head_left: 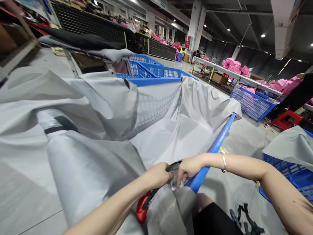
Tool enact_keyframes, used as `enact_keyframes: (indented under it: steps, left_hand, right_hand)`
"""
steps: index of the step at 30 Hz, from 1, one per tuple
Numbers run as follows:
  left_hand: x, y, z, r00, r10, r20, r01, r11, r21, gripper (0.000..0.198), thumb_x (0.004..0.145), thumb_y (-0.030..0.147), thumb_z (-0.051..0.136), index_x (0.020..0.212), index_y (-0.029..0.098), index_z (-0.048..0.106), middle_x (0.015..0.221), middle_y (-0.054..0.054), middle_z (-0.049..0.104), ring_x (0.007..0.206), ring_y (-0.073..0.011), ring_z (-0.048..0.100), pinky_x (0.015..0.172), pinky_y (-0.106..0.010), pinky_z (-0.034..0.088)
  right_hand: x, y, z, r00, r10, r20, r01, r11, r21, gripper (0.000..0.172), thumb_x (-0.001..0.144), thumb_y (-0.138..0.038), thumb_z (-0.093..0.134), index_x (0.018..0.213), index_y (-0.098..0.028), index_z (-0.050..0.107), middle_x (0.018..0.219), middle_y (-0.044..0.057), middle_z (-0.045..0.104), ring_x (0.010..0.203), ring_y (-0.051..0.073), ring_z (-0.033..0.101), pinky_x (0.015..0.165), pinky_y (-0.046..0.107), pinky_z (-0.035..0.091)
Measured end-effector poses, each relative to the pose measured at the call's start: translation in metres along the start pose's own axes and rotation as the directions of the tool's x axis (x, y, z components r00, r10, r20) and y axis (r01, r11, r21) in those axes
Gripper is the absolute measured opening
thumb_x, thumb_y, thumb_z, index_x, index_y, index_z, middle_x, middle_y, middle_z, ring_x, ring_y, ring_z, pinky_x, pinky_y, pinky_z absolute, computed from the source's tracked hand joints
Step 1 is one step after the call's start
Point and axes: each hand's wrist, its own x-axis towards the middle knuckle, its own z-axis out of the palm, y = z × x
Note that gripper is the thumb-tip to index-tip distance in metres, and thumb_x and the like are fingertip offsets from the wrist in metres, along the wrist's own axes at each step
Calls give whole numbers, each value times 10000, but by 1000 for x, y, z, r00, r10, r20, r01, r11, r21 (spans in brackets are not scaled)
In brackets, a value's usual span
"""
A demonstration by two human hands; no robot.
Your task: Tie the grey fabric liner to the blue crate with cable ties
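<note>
My left hand (158, 174) is closed on the black edge of a bunched grey fabric piece (166, 209). My right hand (190, 167) curls over the same bundle from the other side, its index finger pointing down into the folds; the fingertips are partly hidden. Something red and shiny (143, 207) shows beneath my left wrist. Both hands are at the near end of a blue plastic crate (220, 133), whose inside is covered by a loose light grey sheet (168, 140). More of that sheet drapes over the left side.
Blue crates (158, 70) stand beyond the lined one, and another (254, 101) sits by a long table with pink bundles (236, 65). A red stool (286, 119) is at the right. Black straps (246, 218) lie on the floor near a sheet-covered crate (290, 169).
</note>
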Motion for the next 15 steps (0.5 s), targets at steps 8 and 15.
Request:
enact_keyframes:
  steps: [8, 15]
  left_hand:
    - [13, -4, 3, 997, -77, 3, 77, 988, -135, 120, 585, 146, 486, 673, 176, 563, 802, -96, 715, 867, -263, 667, 666, -273, 457]
    - [18, -13, 7, 998, -24, 61, 38, 970, -238, 163, 545, 214, 483, 658, 196, 600, 762, -55, 730, 867, -259, 673, 700, -262, 498]
  right_hand:
    - [-5, -12, -3, 986, -120, -117, 111, 991, -77, 418, 749, 25, 550, 1057, -186, 739, 933, -22, 706, 711, 67, 550, 657, 144, 390]
    - [-6, -16, -1, 966, -136, -219, 150, 987, 49, 430, 687, 78, 515, 945, -187, 734, 553, -85, 510, 502, 51, 372, 507, 158, 312]
